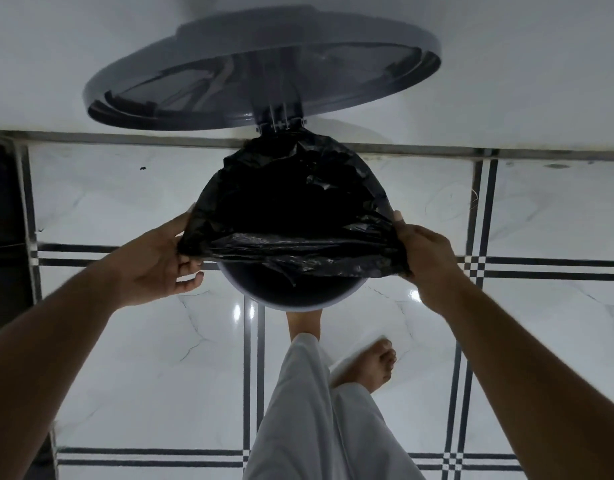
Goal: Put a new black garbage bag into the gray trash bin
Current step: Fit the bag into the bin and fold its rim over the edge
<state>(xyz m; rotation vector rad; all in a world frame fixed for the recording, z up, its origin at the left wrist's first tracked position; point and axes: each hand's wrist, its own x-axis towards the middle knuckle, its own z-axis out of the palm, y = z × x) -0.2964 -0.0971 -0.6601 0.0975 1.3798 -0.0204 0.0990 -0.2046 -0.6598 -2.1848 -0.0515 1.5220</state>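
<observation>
You had the black garbage bag [291, 216] draped over the far rim of the gray trash bin [288, 299], its near hem still off the front edge, lid [264, 74] propped open. Your left hand [160, 258] and right hand [427, 251] each pinched the hem at its side. The film looked thin, light and slippery, likely to tear, so holding the doubled hem edge seemed wisest.

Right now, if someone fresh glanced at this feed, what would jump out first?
The black garbage bag at centre, stretched over the far rim of the gray trash bin, its near edge not yet over the rim. The left hand and right hand pinch it at either side. Behind, the round lid stands open against the wall.
</observation>
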